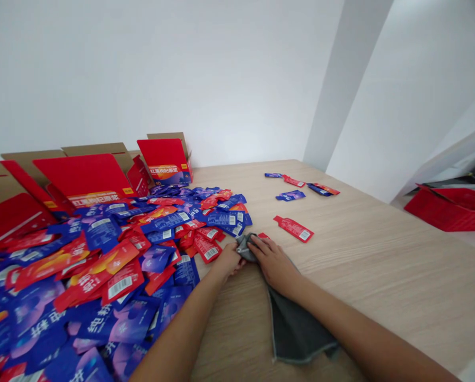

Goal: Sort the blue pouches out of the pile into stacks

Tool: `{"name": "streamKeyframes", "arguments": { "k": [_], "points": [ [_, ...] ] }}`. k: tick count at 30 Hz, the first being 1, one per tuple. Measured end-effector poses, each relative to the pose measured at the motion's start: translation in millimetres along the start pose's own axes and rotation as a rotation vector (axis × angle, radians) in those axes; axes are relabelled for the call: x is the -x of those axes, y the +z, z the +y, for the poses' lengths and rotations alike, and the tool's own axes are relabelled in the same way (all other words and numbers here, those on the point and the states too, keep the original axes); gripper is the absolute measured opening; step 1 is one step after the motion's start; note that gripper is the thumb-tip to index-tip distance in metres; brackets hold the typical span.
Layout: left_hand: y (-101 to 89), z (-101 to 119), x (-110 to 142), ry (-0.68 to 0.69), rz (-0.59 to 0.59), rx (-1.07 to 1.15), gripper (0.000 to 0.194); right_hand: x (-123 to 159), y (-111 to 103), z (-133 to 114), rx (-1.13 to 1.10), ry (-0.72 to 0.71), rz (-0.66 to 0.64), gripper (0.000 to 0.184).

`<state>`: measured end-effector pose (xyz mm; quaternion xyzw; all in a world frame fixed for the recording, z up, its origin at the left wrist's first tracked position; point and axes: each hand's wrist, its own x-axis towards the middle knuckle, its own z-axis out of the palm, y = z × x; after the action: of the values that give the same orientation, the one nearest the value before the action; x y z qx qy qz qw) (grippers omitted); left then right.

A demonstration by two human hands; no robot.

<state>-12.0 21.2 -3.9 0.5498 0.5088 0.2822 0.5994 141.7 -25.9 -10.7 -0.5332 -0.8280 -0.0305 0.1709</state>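
Cloth (295, 326), grey, on tabletop (380, 276), right of packet pile (114, 265). Left hand (230, 259): grip clenched on bunched cloth end. Right hand (275, 265): fingers over same end, cannot tell if grip closed; red packet (263, 236) partly visible beside them. Open boxes (82, 175) behind pile.

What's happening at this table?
A person has both hands on a grey cloth: the left hand grips its bunched end, and the right hand presses on it, with a bit of red packet showing just behind. A heap of red and blue packets covers the left of the table, open red boxes behind it.
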Motion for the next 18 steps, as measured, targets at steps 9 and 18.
{"name": "streamKeyframes", "arguments": {
  "k": [9, 18],
  "points": [
    [-8.6, 6.5, 1.7, -0.125, -0.099, -0.062, 0.008, 1.7, -9.2, 9.9, -0.052, -0.065, -0.025, 0.056],
    [-8.7, 11.9, 2.8, -0.144, -0.119, -0.034, 0.01, 1.3, -7.4, 9.6, 0.041, -0.019, -0.061, 0.056]
  ]
}}
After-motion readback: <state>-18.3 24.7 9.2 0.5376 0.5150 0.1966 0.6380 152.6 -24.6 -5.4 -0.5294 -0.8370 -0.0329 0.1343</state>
